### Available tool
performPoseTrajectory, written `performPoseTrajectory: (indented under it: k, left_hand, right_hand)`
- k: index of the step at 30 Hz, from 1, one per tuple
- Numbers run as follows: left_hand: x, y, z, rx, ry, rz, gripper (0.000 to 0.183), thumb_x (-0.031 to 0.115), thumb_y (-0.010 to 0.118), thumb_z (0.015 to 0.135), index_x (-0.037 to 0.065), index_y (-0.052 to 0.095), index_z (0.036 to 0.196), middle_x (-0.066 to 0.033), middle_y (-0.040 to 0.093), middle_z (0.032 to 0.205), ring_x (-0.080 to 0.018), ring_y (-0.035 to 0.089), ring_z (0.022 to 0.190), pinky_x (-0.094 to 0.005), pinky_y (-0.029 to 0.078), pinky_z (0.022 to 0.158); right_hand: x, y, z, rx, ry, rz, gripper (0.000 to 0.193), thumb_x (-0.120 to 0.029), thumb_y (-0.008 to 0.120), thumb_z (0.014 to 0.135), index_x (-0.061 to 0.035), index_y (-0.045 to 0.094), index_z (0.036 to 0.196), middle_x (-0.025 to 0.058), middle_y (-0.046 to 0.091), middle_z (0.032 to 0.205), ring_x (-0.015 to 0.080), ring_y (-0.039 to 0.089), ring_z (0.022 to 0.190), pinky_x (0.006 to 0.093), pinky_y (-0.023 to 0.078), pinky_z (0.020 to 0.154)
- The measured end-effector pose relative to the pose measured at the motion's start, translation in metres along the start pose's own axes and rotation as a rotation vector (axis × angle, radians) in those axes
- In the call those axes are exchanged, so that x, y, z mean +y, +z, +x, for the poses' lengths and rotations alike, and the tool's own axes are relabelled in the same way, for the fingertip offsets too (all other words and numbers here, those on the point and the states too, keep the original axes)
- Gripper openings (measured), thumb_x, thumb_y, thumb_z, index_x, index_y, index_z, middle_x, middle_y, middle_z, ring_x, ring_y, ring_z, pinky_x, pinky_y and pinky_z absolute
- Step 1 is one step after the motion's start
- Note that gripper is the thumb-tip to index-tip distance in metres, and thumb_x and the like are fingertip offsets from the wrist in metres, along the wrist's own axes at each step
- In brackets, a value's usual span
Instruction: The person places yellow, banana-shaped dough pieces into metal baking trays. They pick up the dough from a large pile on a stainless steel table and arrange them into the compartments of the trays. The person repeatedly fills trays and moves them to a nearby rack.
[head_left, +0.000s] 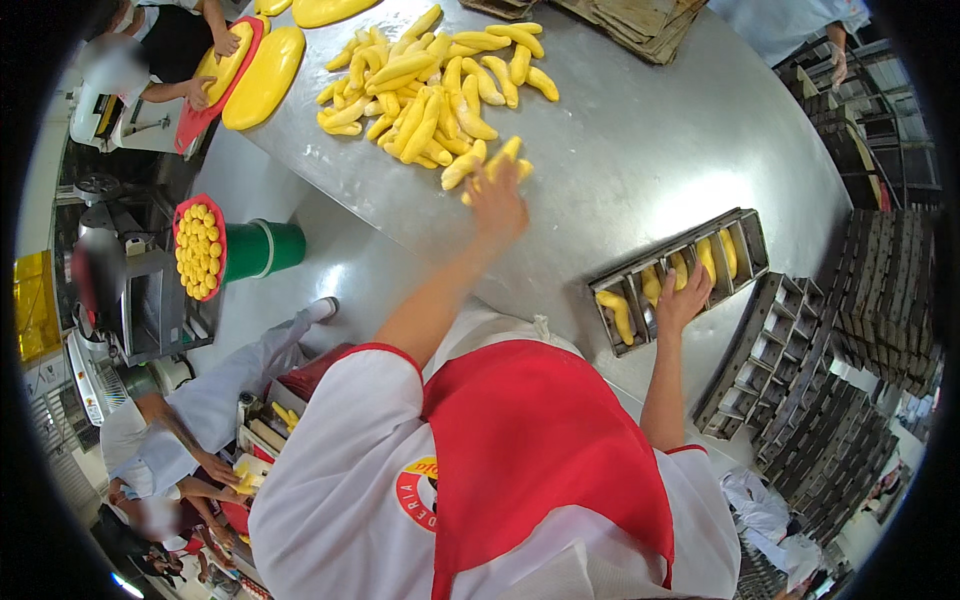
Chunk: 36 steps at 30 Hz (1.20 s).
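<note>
Red apron [545, 440] is filling the front, and the work is going on past it

Looking down from the head, the camera is showing a white shirt [330, 460] on both sides of that apron, with a bare arm going out to each hand. The two hands are working well apart.

The left hand [498, 200] is reaching forward, with its fingers over yellow dough pieces [462, 165]. It is looking blurry, so I can't tell if it is gripping one. Just past that hand, lots more pieces are lying in a big pile [410, 95] on a shiny metal table [620, 130]. They are looking fat and curvy, a bit like bananas.

The right hand [682, 300] is leaning over the near side of a metal pan [750, 240]. Its fingers are bending down into the pan, but I can't tell if they are pinching anything. Thin walls are splitting the pan into slots. At least five yellow pieces are lying inside, on both sides of the fingers.

To the right of the right hand, more slotted pans [765, 345] are standing in stacks. To the left of the left hand, a green bucket [285, 245] is holding up a red tray [224, 232], and yellow balls [197, 245] are crowding it. Farther past the left hand, off to the left, another person's hands [199, 92] are resting on a big yellow slab [226, 68].
</note>
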<state>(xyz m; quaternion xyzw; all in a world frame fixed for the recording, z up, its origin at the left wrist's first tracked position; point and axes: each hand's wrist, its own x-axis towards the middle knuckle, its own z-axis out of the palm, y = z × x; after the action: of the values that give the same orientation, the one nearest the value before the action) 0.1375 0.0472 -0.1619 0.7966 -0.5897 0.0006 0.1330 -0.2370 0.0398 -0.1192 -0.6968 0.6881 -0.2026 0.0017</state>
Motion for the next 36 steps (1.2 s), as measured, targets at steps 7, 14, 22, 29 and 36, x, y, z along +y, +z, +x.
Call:
performPoseTrajectory:
  k: [7, 14, 22, 29, 36]
  left_hand:
    - [-0.014, -0.085, -0.034, -0.448, -0.035, -0.928, 0.032, 0.014, 0.063, 0.092, 0.006, 0.064, 0.123, -0.0109, 0.070, 0.112, -0.0266, 0.063, 0.111, -0.0463, 0.046, 0.100]
    - [-0.085, -0.017, -0.001, -0.199, -0.176, -0.752, 0.036, 0.026, 0.059, 0.095, 0.002, 0.064, 0.121, -0.0183, 0.070, 0.111, -0.0318, 0.067, 0.105, -0.0417, 0.052, 0.093]
    - [-0.038, -0.032, -0.008, -0.665, -0.581, -1.707, 0.040, 0.028, 0.063, 0.097, 0.008, 0.060, 0.132, -0.0041, 0.066, 0.115, -0.0191, 0.062, 0.102, -0.0374, 0.049, 0.089]
    - [-0.006, -0.005, -0.007, -0.301, -0.702, -1.739, 0.034, 0.036, 0.064, 0.098, 0.011, 0.059, 0.121, -0.0009, 0.063, 0.106, -0.0157, 0.060, 0.094, -0.0365, 0.050, 0.084]
    - [-0.059, -0.039, -0.035, -0.375, -0.669, -1.992, 0.027, 0.021, 0.064, 0.097, 0.011, 0.058, 0.122, -0.0040, 0.063, 0.110, -0.0207, 0.062, 0.106, -0.0402, 0.051, 0.095]
  right_hand:
    - [-0.164, 0.036, 0.026, -0.432, -0.050, 0.662, 0.044, -0.025, 0.063, 0.094, 0.0035, 0.059, 0.128, 0.0240, 0.062, 0.124, 0.0370, 0.058, 0.119, 0.0420, 0.043, 0.105]
    - [-0.250, 0.118, 0.018, -0.787, 0.084, 0.874, 0.039, -0.032, 0.062, 0.096, 0.0024, 0.065, 0.115, 0.0260, 0.068, 0.107, 0.0401, 0.063, 0.101, 0.0485, 0.048, 0.090]
    - [-0.241, 0.097, 0.026, -0.908, 0.176, 1.226, 0.040, -0.008, 0.057, 0.097, -0.0025, 0.051, 0.136, 0.0107, 0.060, 0.122, 0.0196, 0.060, 0.109, 0.0318, 0.050, 0.090]
    - [-0.228, 0.004, 0.021, -0.786, 0.389, 1.684, 0.037, -0.009, 0.048, 0.101, -0.0035, 0.043, 0.138, 0.0189, 0.060, 0.128, 0.0309, 0.058, 0.121, 0.0480, 0.043, 0.109]
    - [-0.128, -0.077, 0.038, -0.364, 0.437, 1.802, 0.036, -0.029, 0.045, 0.101, -0.0057, 0.049, 0.129, 0.0107, 0.062, 0.093, 0.0210, 0.061, 0.079, 0.0379, 0.054, 0.074]
